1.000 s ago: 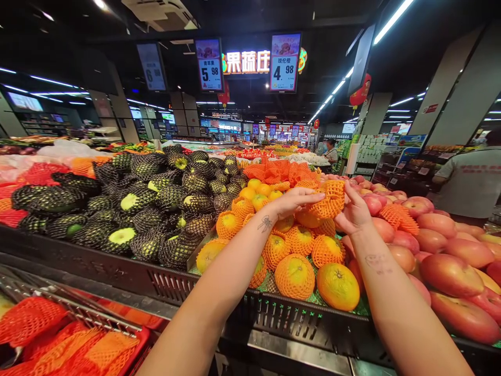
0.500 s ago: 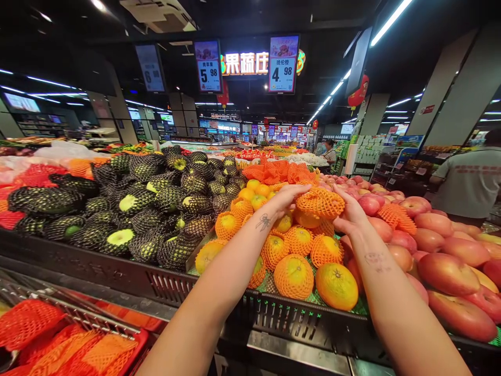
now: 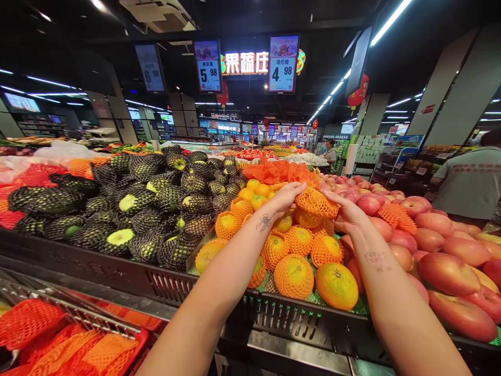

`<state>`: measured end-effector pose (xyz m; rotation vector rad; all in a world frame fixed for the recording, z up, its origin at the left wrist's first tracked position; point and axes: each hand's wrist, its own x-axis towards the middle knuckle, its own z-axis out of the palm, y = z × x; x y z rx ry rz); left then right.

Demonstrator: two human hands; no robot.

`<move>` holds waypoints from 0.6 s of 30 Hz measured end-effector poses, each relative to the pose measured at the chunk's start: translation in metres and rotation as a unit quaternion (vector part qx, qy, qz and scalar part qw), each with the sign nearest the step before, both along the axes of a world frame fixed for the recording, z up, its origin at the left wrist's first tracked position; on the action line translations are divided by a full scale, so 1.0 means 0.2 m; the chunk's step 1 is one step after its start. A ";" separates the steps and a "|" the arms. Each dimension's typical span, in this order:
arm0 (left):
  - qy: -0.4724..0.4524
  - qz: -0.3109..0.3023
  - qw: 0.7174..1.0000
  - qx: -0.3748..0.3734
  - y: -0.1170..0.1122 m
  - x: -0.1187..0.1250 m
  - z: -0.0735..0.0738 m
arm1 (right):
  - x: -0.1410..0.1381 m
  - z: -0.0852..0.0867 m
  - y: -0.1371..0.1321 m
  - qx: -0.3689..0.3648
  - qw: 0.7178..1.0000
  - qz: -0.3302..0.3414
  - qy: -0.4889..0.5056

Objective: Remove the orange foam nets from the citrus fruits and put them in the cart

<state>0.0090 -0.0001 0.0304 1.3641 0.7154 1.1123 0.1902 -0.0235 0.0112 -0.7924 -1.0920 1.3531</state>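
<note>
Over the heap of oranges [image 3: 293,275], an orange foam fruit net [image 3: 316,202] is held between my two hands. It looks flattened; whether a fruit is inside I cannot tell. My left hand [image 3: 287,197] pinches its upper left edge with the fingertips. On the other side, my right hand [image 3: 347,211] has thumb and fingers at the net's right end. Beneath my hands, most oranges wear the same foam netting, while one bare orange [image 3: 337,286] lies at the front rim of the black crate [image 3: 289,316].
Dark-netted green fruit [image 3: 152,209] is piled on the left, with red apples [image 3: 446,271] on the right. Loose foam nets [image 3: 279,171] lie behind the oranges. A basket [image 3: 136,344] with foam nets stands low left. A person [image 3: 469,180] is at the far right.
The foam net has shifted slightly left and tilted down at its right end. My right hand has moved a little left with it; my left hand is nearly still.
</note>
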 end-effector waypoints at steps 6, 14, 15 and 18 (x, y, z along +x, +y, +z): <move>0.185 0.209 0.943 0.179 0.04 0.01 -0.05 | -0.01 -0.04 0.05 -0.019 0.995 -0.080 -0.051; 0.284 0.280 0.892 0.211 0.07 0.02 -0.08 | 0.04 -0.09 0.13 0.024 0.990 -0.091 -0.103; 0.294 0.280 0.891 0.204 0.07 0.02 -0.07 | 0.04 -0.11 0.14 0.029 0.985 -0.118 -0.121; 0.326 0.278 0.884 0.184 0.06 0.02 -0.05 | 0.04 -0.16 0.18 0.040 0.959 -0.186 -0.210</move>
